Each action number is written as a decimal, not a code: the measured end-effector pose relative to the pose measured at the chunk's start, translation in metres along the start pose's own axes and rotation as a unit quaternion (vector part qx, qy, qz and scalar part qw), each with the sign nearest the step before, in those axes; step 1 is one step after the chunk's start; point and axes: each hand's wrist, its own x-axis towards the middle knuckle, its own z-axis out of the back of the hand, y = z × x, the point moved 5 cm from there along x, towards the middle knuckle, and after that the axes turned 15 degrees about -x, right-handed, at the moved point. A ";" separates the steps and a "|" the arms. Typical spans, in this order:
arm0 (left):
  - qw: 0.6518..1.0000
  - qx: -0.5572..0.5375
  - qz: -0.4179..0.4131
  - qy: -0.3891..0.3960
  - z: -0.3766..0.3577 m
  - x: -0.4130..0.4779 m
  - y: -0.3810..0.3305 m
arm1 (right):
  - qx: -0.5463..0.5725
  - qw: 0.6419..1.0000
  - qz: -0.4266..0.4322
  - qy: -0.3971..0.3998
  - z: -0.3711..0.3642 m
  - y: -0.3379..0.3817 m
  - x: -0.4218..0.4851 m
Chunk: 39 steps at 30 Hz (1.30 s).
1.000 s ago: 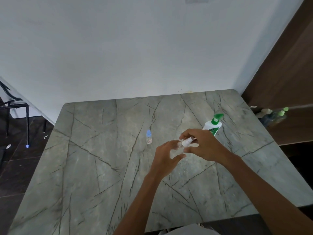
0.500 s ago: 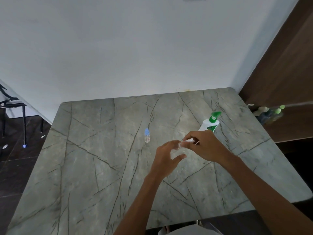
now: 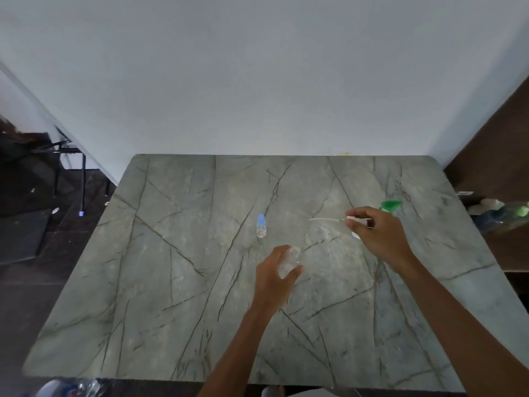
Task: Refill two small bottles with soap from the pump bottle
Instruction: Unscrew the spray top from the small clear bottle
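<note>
My left hand point(image 3: 276, 272) grips a small clear bottle point(image 3: 289, 260) just above the grey marble table point(image 3: 171, 282); its top is uncapped. My right hand point(image 3: 378, 234) holds that bottle's white spray cap point(image 3: 357, 221), whose thin dip tube point(image 3: 325, 219) sticks out to the left, well clear of the bottle. A second small clear bottle with a blue cap point(image 3: 261, 225) stands upright on the table, left of and beyond my left hand. The pump bottle's green head point(image 3: 389, 205) shows just behind my right hand; its white body is mostly hidden.
A white wall runs behind the table. A dark wooden surface on the right carries a few bottles point(image 3: 503, 214). A black chair point(image 3: 65, 167) stands on the dark floor at the far left. Blurred objects point(image 3: 71, 388) lie below the table's near left corner.
My hands have separated. The right hand pulled the spray cap with its dip tube out of the small bottle and moved right and away; the left hand lowered the bottle slightly. The camera shifted.
</note>
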 end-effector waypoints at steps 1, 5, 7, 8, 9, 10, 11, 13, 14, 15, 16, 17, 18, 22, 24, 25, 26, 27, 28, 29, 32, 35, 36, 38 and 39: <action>1.000 -0.010 0.010 -0.012 0.000 -0.001 0.002 | 0.009 1.000 -0.008 0.016 -0.017 -0.005 0.008; 0.997 -0.048 0.027 -0.052 -0.001 -0.002 0.012 | -0.009 0.998 -0.025 0.057 -0.095 -0.022 0.041; 0.994 -0.066 0.035 -0.074 0.000 -0.002 0.016 | -0.001 0.997 -0.035 0.065 -0.129 -0.025 0.055; 0.993 -0.073 0.039 -0.085 0.000 -0.002 0.017 | 0.005 0.997 -0.039 0.067 -0.143 -0.025 0.061; 0.992 -0.075 0.038 -0.095 0.001 -0.002 0.019 | 0.011 0.997 -0.043 0.070 -0.155 -0.025 0.067; 0.991 -0.077 0.033 -0.102 0.001 -0.002 0.019 | 0.018 0.996 -0.045 0.072 -0.165 -0.024 0.072; 0.991 -0.076 0.028 -0.107 0.001 -0.002 0.018 | 0.025 0.996 -0.046 0.074 -0.174 -0.023 0.077; 0.990 -0.075 0.023 -0.114 0.001 -0.003 0.018 | 0.034 0.995 -0.046 0.080 -0.189 -0.020 0.084; 0.990 -0.076 0.025 -0.117 0.001 -0.002 0.018 | 0.033 0.995 -0.041 0.086 -0.196 -0.018 0.087; 0.989 -0.076 0.029 -0.121 0.002 -0.002 0.019 | 0.031 0.994 -0.034 0.095 -0.204 -0.018 0.091; 0.989 -0.076 0.034 -0.124 0.002 -0.001 0.020 | 0.030 0.994 -0.026 0.105 -0.211 -0.017 0.094; 0.989 -0.076 0.038 -0.125 0.002 0.000 0.021 | 0.029 0.993 -0.020 0.114 -0.218 -0.017 0.095; 0.988 -0.076 0.043 -0.124 0.002 0.000 0.022 | 0.025 0.992 -0.014 0.119 -0.224 -0.018 0.096; 0.989 -0.072 0.052 -0.122 0.005 0.001 0.025 | -0.006 0.992 0.013 0.129 -0.234 -0.019 0.095; 0.989 -0.069 0.056 -0.121 0.005 0.001 0.026 | -0.003 0.991 0.015 0.130 -0.234 -0.020 0.093; 0.989 -0.067 0.058 -0.119 0.005 0.002 0.027 | -0.001 0.991 0.016 0.131 -0.234 -0.020 0.093; 0.989 -0.066 0.060 -0.117 0.005 0.002 0.028 | 0.001 0.990 0.020 0.136 -0.235 -0.021 0.094; 0.989 -0.066 0.061 -0.114 0.004 0.002 0.029 | 0.001 0.989 0.023 0.144 -0.236 -0.021 0.094; 0.990 -0.067 0.062 -0.111 0.004 0.003 0.029 | 0.003 0.988 0.025 0.150 -0.236 -0.022 0.095; 0.990 -0.069 0.062 -0.108 0.003 0.003 0.029 | 0.008 0.988 0.025 0.153 -0.235 -0.023 0.095; 0.990 -0.077 0.057 -0.100 -0.001 0.004 0.029 | 0.027 0.990 0.012 0.139 -0.224 -0.025 0.094; 0.992 -0.078 0.043 -0.092 -0.006 0.005 0.026 | 0.058 0.995 0.004 0.082 -0.196 -0.028 0.078; 0.992 -0.082 0.038 -0.089 -0.007 0.004 0.025 | 0.067 0.997 0.005 0.049 -0.181 -0.030 0.069; 0.992 -0.088 0.030 -0.081 -0.011 0.004 0.025 | 0.075 0.996 -0.002 -0.045 -0.146 -0.043 0.045; 0.993 -0.090 0.028 -0.076 -0.014 0.004 0.026 | 0.071 0.992 -0.019 -0.100 -0.127 -0.053 0.032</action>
